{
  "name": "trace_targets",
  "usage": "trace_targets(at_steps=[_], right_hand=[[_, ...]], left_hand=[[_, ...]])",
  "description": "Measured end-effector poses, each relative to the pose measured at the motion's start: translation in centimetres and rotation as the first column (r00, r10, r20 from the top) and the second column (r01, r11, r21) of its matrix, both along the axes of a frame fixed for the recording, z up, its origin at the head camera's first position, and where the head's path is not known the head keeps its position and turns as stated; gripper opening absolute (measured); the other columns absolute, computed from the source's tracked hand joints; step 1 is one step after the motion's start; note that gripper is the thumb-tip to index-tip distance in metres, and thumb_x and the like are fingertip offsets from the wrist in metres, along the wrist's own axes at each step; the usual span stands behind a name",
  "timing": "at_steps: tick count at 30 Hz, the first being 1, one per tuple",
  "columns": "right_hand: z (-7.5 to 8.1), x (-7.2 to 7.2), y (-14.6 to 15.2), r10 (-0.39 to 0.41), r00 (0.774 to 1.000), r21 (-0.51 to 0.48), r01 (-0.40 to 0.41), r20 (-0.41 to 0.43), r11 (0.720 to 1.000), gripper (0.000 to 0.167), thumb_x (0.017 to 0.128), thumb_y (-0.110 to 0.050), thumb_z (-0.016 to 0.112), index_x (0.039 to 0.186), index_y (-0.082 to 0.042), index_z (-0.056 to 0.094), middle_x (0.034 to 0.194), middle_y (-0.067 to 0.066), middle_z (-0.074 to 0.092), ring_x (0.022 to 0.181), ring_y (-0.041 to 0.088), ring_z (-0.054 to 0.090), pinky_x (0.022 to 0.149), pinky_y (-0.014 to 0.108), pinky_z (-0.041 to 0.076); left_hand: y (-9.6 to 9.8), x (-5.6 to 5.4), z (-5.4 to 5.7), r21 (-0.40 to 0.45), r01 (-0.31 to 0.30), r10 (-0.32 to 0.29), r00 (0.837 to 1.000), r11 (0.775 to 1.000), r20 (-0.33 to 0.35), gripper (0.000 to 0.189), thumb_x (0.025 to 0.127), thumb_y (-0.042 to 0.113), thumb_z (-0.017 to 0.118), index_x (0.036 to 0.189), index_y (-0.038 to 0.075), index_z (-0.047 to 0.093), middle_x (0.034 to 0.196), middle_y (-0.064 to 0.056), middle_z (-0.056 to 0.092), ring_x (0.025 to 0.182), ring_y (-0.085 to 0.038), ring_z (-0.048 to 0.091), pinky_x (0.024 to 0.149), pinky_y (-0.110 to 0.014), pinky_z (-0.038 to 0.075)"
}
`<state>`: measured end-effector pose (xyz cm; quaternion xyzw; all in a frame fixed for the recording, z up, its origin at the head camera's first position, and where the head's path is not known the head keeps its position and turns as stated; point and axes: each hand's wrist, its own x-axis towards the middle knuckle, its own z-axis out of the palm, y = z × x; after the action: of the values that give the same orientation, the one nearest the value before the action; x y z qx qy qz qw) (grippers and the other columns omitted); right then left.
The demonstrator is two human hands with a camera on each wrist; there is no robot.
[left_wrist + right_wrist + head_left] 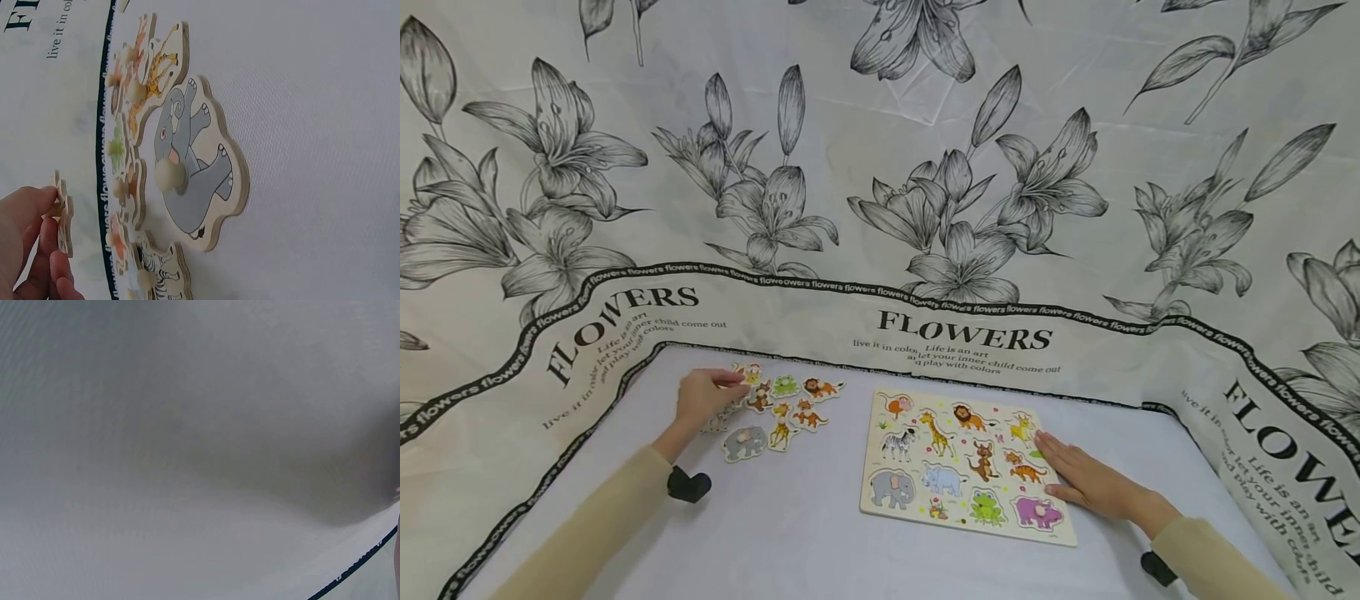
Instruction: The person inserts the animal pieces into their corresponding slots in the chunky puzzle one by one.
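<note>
My left hand is over the loose pieces at the left of the table. In the left wrist view its thumb and fingers pinch a wooden puzzle piece by the knob, the piece seen edge-on, its picture hidden. Nearest below lies the elephant piece with a round knob, beside the zebra piece and giraffe piece. My right hand lies with straight fingers on the right edge of the animal puzzle board. Only a sliver of that hand shows in the right wrist view.
Beyond the elephant piece are a lion piece, a frog piece, a kangaroo piece and a tiger piece. A white cloth covers the table. Behind it rises a flower-printed curtain.
</note>
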<state>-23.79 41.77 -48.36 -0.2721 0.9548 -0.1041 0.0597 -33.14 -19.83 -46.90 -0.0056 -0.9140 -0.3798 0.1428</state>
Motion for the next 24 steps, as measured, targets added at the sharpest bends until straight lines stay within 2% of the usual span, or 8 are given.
trace_targets(at_steps=[1, 5, 11, 24], right_hand=[[0.1, 0.1, 0.0, 0.000, 1.000, -0.005, 0.000, 0.002, 1.000, 0.074, 0.098, -0.045, 0.048, 0.151, 0.000, 0.022, 0.154, 0.028, 0.023, 0.130, -0.023, -0.018, 0.100, -0.002, -0.013], [0.0, 0.1, 0.0, 0.010, 1.000, -0.012, -0.010, -0.009, 1.000, 0.073, 0.098, -0.044, 0.048, 0.151, 0.000, 0.022, 0.154, 0.029, 0.024, 0.130, -0.023, -0.018, 0.100, -0.002, -0.013], [-0.3, 0.1, 0.1, 0.028, 0.998, -0.002, -0.028, -0.050, 1.000, 0.073, 0.098, -0.043, 0.048, 0.150, 0.000, 0.023, 0.152, 0.029, 0.027, 0.131, -0.022, -0.018, 0.101, -0.002, -0.013], [0.3, 0.1, -0.1, -0.007, 1.000, -0.005, 0.007, 0.003, 1.000, 0.074, 0.097, -0.045, 0.048, 0.150, 0.001, 0.024, 0.154, 0.027, 0.023, 0.128, -0.024, -0.018, 0.100, -0.002, -0.013]], left_hand=[[0.5, 0.6, 0.8, 0.007, 0.004, -0.004, 1.000, 1.000, 0.007, 0.024, 0.081, 0.021, 0.077, 0.096, 0.003, 0.074, 0.089, -0.015, 0.074, 0.072, -0.021, 0.064, 0.058, -0.027, 0.045], [1.3, 0.9, 1.1, 0.016, 0.012, -0.012, 1.000, 1.000, 0.005, 0.023, 0.080, 0.020, 0.077, 0.096, 0.003, 0.074, 0.086, -0.014, 0.074, 0.068, -0.018, 0.063, 0.055, -0.023, 0.042], [2.5, 0.9, 1.2, 0.050, 0.016, -0.017, 0.999, 0.999, 0.027, 0.024, 0.080, 0.021, 0.078, 0.097, 0.005, 0.075, 0.089, -0.013, 0.074, 0.070, -0.016, 0.062, 0.055, -0.021, 0.041], [5.2, 1.1, 1.1, 0.085, 0.084, -0.081, 0.996, 0.993, -0.031, 0.023, 0.077, 0.020, 0.081, 0.093, 0.004, 0.076, 0.082, -0.011, 0.074, 0.068, -0.015, 0.060, 0.054, -0.021, 0.040]])
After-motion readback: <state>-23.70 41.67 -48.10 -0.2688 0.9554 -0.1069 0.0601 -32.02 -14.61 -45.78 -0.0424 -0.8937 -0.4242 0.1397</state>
